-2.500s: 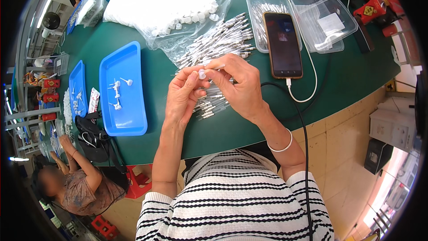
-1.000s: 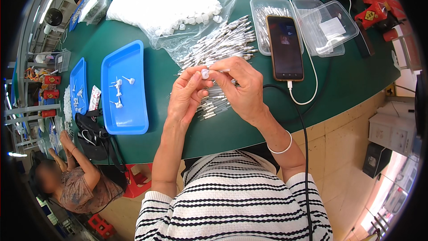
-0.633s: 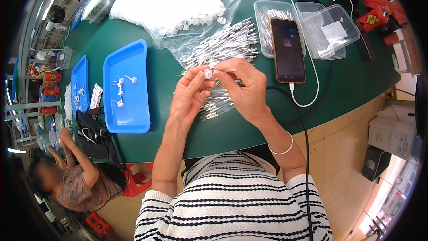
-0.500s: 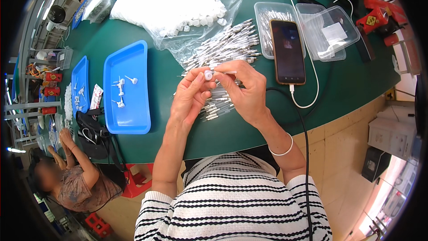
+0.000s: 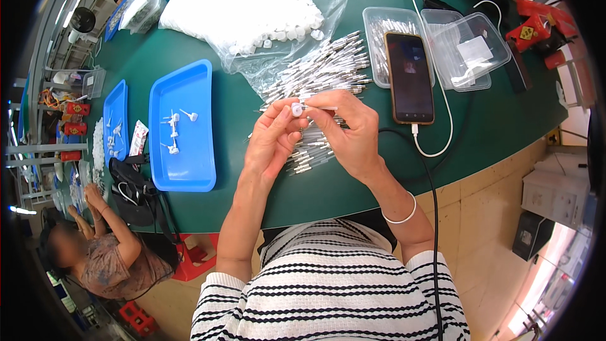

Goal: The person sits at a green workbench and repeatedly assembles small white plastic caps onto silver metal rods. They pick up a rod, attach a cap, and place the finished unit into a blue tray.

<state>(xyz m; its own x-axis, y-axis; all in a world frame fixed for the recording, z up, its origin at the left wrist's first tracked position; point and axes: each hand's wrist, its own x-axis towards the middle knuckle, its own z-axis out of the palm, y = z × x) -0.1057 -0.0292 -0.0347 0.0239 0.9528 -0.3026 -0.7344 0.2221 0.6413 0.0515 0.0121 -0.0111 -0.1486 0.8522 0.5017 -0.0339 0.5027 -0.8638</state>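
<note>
Between the thumb and fingers of my left hand [image 5: 271,136] is a small white plastic cap [image 5: 297,109]. My right hand [image 5: 346,127] pinches a thin rod with a whitish tube [image 5: 327,108], its inner end meeting the cap's side. Whether the rod sits inside the cap or only touches it, I cannot tell. Under and beyond my hands lies a heap of similar thin metal-and-white rods [image 5: 325,69]. Farther back, a clear plastic bag [image 5: 243,9] spills many white caps. To the left, a blue tray [image 5: 183,167] holds several caps with rods attached.
Right of the heap stand a clear box [image 5: 377,69] of rods, a phone [image 5: 411,79] on a white cable, and stacked clear lids [image 5: 470,50]. A second blue tray [image 5: 115,101] and a black bag [image 5: 136,199] lie left. A co-worker [image 5: 107,252] sits at lower left.
Both hands stay together at nearly the same spot, the cap and rod still held end to end. The whole view has shifted slightly; nothing is let go or picked up.
</note>
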